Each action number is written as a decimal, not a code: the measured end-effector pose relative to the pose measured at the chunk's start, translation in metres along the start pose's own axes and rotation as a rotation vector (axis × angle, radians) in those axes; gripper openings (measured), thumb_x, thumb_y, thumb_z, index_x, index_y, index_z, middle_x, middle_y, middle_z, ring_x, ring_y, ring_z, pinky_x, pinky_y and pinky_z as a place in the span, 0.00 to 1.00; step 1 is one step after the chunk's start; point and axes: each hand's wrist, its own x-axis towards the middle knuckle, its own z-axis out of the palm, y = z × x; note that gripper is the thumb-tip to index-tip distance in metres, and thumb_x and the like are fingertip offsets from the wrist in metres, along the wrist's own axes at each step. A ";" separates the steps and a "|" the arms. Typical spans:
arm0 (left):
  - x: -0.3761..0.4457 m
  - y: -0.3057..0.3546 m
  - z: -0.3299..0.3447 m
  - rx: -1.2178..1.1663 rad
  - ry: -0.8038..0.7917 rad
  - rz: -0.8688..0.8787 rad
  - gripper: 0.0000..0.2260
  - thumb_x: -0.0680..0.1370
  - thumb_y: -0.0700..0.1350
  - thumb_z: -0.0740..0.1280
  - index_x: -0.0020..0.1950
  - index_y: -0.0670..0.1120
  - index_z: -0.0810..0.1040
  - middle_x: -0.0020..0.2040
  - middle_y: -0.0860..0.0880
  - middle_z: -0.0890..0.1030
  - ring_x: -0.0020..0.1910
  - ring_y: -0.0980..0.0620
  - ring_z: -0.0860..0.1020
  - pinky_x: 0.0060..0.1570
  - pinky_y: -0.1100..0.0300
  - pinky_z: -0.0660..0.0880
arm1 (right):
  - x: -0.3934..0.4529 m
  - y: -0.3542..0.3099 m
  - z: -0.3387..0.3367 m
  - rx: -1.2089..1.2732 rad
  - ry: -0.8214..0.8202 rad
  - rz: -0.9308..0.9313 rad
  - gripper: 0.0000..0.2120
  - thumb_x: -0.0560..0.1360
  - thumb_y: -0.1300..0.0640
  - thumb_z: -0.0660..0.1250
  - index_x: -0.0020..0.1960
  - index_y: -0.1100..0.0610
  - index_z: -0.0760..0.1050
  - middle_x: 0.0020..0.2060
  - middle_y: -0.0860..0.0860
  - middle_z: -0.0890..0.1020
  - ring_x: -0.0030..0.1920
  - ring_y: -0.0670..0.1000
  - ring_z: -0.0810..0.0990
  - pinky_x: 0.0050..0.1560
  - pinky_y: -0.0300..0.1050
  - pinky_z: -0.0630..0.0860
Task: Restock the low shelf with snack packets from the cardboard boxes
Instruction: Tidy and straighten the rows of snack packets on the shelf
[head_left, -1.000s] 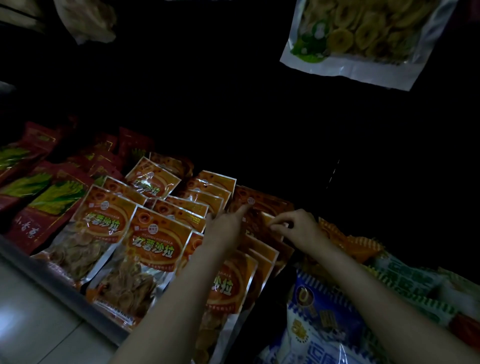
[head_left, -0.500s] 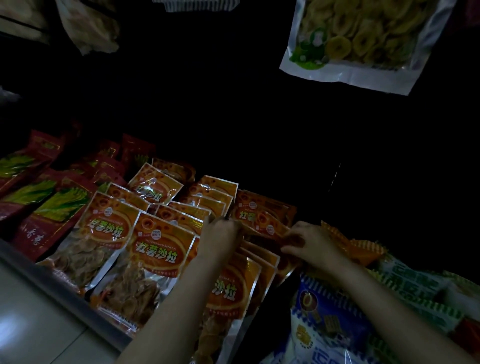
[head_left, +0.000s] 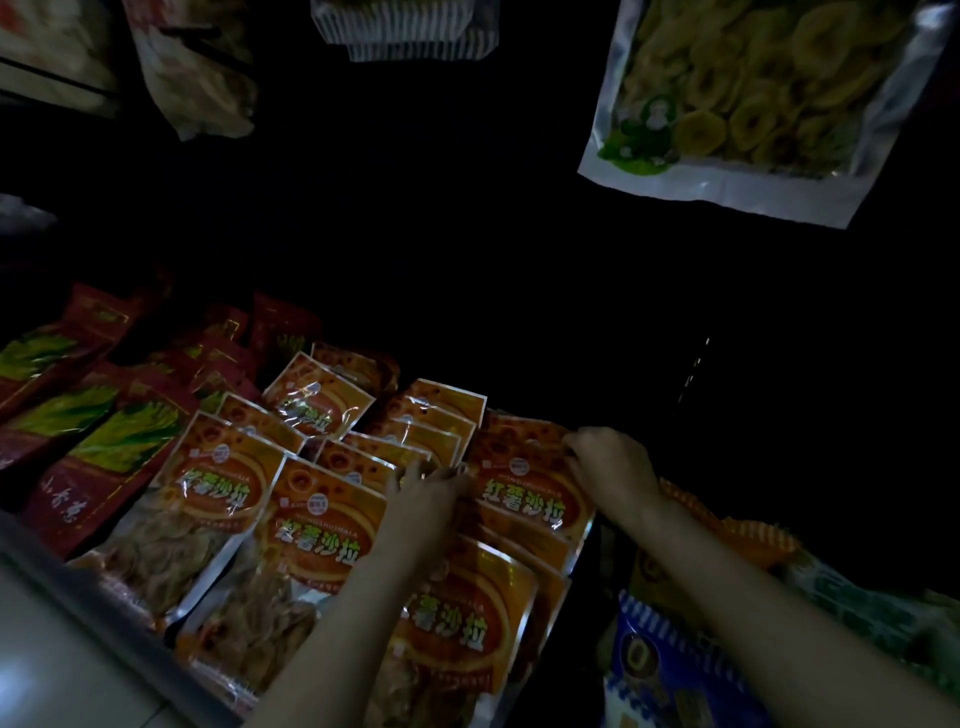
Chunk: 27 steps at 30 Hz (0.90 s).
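Head view: your left hand (head_left: 426, 493) and right hand (head_left: 608, 462) pinch a glossy orange plastic snack packet (head_left: 524, 493); uneven pressure could topple neighbouring overlapped packets (head_left: 415, 421).

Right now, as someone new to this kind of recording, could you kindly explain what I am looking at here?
There is no machine: a person wears a camera on the head, looking forward and down at their own bare arms. The left hand and right hand hold the two sides of one orange snack packet over a low, dim shelf. More orange packets lie there in overlapping rows, with red packets to the left. A blue packet lies at lower right, and a clear bag of yellow chips hangs above.
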 end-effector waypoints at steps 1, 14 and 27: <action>0.002 0.000 0.001 -0.017 0.027 0.002 0.14 0.82 0.49 0.54 0.66 0.55 0.69 0.68 0.53 0.69 0.71 0.47 0.57 0.71 0.47 0.51 | 0.006 -0.004 0.002 0.004 0.039 0.013 0.12 0.79 0.57 0.58 0.53 0.57 0.79 0.51 0.52 0.80 0.52 0.51 0.79 0.49 0.43 0.74; 0.046 -0.006 0.041 -0.875 0.079 -0.062 0.23 0.76 0.43 0.64 0.70 0.44 0.63 0.66 0.42 0.72 0.63 0.43 0.73 0.59 0.52 0.72 | -0.011 0.001 0.019 0.431 -0.128 -0.052 0.14 0.80 0.61 0.58 0.62 0.51 0.76 0.60 0.45 0.77 0.60 0.42 0.74 0.56 0.29 0.68; 0.045 -0.030 0.025 -0.524 -0.122 0.085 0.11 0.74 0.38 0.67 0.42 0.56 0.76 0.40 0.59 0.76 0.46 0.55 0.77 0.45 0.64 0.71 | 0.009 0.019 0.011 0.167 -0.098 0.124 0.14 0.81 0.57 0.56 0.63 0.52 0.75 0.61 0.50 0.78 0.61 0.50 0.76 0.59 0.42 0.72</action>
